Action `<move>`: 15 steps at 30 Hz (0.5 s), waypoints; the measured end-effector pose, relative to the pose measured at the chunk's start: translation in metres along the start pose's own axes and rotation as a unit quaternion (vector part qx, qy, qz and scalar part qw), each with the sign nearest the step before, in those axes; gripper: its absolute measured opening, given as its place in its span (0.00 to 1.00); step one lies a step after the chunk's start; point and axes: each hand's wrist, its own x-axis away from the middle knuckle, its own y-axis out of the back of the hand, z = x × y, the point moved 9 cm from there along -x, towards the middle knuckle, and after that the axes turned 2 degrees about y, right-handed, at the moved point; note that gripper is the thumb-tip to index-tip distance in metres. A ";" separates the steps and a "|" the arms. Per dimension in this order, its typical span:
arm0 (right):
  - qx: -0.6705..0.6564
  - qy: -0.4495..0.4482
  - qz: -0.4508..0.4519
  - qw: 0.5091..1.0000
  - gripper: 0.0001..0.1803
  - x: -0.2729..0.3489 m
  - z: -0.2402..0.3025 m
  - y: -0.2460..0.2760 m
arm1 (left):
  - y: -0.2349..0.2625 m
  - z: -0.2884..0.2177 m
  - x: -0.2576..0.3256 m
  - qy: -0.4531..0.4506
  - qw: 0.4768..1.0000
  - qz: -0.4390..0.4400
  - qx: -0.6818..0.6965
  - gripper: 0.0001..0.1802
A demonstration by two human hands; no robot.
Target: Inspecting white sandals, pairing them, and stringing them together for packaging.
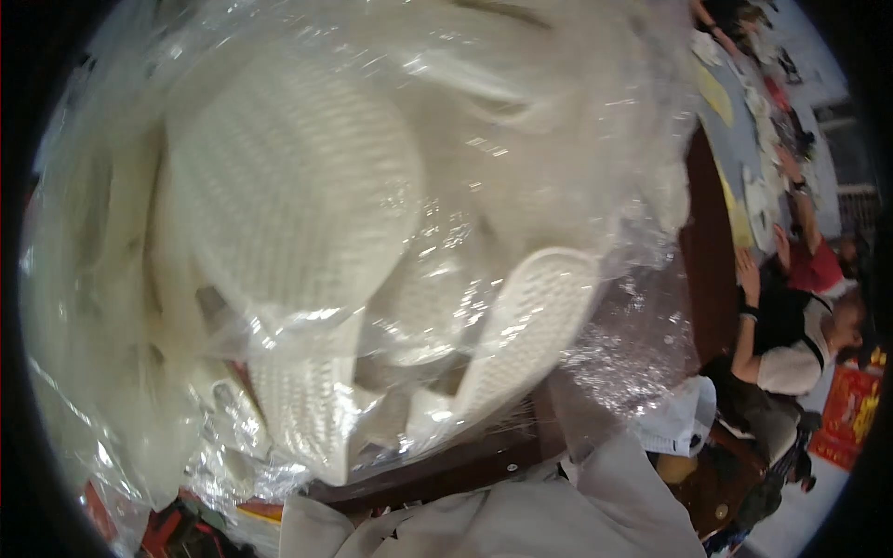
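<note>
Neither hand of the wearer shows, so whether either one is spread, closed or holding something cannot be made out. Cream shoe soles (302, 186) inside a clear plastic bag (637, 339) fill most of the view, close to the camera and ahead of the wearer's pale grey clothing (521, 516). Which hand is nearer, and which way the soles lie from it, is hidden. The broadest sole has its rounded end away from the body and tapers toward the wearer, its long axis running roughly away from the body. Right of it, a narrower sole end (530, 325) slants from near left to far right. Both carry a fine woven-looking texture, blurred in places, with a smooth rim along the narrower one; the crinkled film throws bright glints over them.

Under and beyond the bag is a dark reddish-brown table (709, 242). A white sheet (686, 416) sits just right of the bag. Farther right are a co-worker in a dark vest (789, 321), another in a red top (811, 267), and a red-and-yellow package (845, 416).
</note>
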 end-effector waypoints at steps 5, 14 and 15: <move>0.017 0.130 0.019 0.991 0.13 -0.053 0.094 0.003 | 0.041 0.080 0.062 0.025 0.992 -0.084 0.087 0.12; 0.048 0.229 0.062 0.970 0.13 -0.050 0.148 -0.014 | 0.038 0.182 0.114 0.066 0.974 -0.114 0.186 0.12; 0.051 0.230 0.066 0.970 0.13 -0.044 0.143 -0.014 | 0.031 0.189 0.115 0.069 0.973 -0.108 0.192 0.11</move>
